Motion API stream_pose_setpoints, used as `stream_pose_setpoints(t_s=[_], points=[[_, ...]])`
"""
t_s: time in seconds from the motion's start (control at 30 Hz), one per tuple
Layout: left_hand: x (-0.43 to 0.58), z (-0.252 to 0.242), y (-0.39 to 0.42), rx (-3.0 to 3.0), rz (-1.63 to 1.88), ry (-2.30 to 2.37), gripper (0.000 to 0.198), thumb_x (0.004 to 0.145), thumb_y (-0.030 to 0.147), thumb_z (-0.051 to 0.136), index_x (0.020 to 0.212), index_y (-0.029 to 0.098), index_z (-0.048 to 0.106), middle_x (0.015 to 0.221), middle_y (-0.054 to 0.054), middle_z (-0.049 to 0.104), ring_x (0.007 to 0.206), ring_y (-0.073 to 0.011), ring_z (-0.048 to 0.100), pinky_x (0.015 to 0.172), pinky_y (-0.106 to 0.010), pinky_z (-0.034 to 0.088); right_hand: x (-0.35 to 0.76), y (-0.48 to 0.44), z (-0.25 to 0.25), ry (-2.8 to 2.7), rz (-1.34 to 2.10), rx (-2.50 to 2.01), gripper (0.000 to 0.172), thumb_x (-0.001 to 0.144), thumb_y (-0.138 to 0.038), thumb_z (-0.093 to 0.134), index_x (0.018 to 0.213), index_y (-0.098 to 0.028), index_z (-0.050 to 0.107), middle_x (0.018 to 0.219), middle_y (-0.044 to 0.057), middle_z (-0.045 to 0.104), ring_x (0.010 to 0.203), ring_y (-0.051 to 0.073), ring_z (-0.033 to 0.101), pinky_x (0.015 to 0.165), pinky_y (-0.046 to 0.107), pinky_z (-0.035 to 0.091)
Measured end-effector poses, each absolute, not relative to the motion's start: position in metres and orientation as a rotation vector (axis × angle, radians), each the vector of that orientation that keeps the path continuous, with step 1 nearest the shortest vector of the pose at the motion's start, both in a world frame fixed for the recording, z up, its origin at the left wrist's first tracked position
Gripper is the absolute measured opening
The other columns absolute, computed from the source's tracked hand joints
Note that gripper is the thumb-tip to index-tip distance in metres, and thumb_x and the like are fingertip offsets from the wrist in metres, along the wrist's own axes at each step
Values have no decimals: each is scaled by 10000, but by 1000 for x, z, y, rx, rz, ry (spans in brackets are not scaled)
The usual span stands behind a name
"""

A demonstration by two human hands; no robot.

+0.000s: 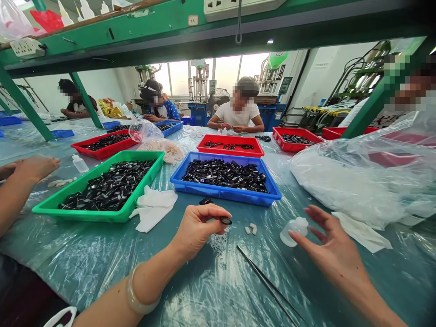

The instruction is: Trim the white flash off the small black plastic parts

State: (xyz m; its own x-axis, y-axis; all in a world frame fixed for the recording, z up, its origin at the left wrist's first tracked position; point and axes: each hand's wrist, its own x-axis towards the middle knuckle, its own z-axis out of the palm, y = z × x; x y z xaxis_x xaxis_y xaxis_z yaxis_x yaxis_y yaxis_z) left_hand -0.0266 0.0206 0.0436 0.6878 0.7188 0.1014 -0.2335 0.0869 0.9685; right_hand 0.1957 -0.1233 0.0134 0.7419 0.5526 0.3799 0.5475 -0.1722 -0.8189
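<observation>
With the pinched black part [225,221] as the clock's centre and twelve o'clock pointing away from the person, a co-worker's hand [34,169] lay at far left, between nine and ten. A small white bottle [80,163] stood tilted in view just beyond it. The green tray [98,217], full of black parts [107,186], sat toward ten o'clock, and a crumpled white cloth [156,211] lay at nine, against the tray's near right corner.

The person's left hand [194,229], a pale bangle [134,290] around its forearm, reached in from eight o'clock. Its thumb and forefinger pinched the black part, a grey round face showing on it; the other fingers were partly hidden, so their state could not be told. A loose black piece [205,201] lay near ten o'clock. Under the fingers, at six, was a heap of clear bits [218,244]. The blue tray [225,190], holding many black parts, stood at twelve, with a red tray [231,152] beyond.

Tweezers [262,276] lay toward five o'clock, and short white pieces [252,228] at three. Farther along three stood a squat translucent bottle [292,232]. The right hand [337,250], just past three, had thumb and fingers spread around the bottle's near side; whether they touched it could not be told. A white sheet [363,232] lay beyond that hand, below a large clear bag [344,181] toward two-thirty.
</observation>
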Motion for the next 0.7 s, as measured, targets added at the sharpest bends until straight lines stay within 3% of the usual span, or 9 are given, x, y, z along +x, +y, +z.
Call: stream_pose_setpoints(t_s=[0.07,0.13,0.27,0.4,0.53,0.7], points=[[-26,44,19,1299,743,455,83,652,145,700,715,182,739,762,-19,641,603,-67,539,535,-169,457,184,-128,23,-1007,-420,-1773,578,696,-423,644,1206,-202,487,1228,152,500,1149,377,458,936,539,400],[-25,44,16,1299,730,465,72,645,149,705,706,171,735,738,-15,636,563,-58,522,522,-171,452,170,-132,29,-1237,-734,-1634,476,788,-296,618,1238,-219,480,1193,131,523,1123,333,488,947,504,397],[-22,43,11,1265,652,550,113,594,174,748,701,146,724,679,-18,636,570,-81,543,513,-182,467,150,-129,21,-1769,-456,-1548,352,894,-133,454,1234,-218,481,1111,111,579,1009,224,581,808,328,515],[-18,40,7,1248,515,566,174,597,231,754,729,123,718,621,-31,636,556,-99,572,497,-186,467,150,-115,-2,-1911,-195,-1715,347,927,-152,354,1253,-165,472,1194,140,571,1055,246,548,840,404,518],[-15,36,2,1229,384,558,246,606,261,743,798,109,720,637,-47,647,550,-100,595,503,-178,469,153,-106,-11,-1977,-117,-1773,319,922,-168,386,1198,-197,544,1259,111,552,951,260,552,784,458,524],[-15,33,-1,1182,276,549,282,599,295,741,806,106,711,746,-80,675,586,-120,633,508,-173,479,149,-105,-6,-1982,-50,-1778,300,916,-121,348,962,-191,636,1017,111,616,850,237,546,724,409,514]])
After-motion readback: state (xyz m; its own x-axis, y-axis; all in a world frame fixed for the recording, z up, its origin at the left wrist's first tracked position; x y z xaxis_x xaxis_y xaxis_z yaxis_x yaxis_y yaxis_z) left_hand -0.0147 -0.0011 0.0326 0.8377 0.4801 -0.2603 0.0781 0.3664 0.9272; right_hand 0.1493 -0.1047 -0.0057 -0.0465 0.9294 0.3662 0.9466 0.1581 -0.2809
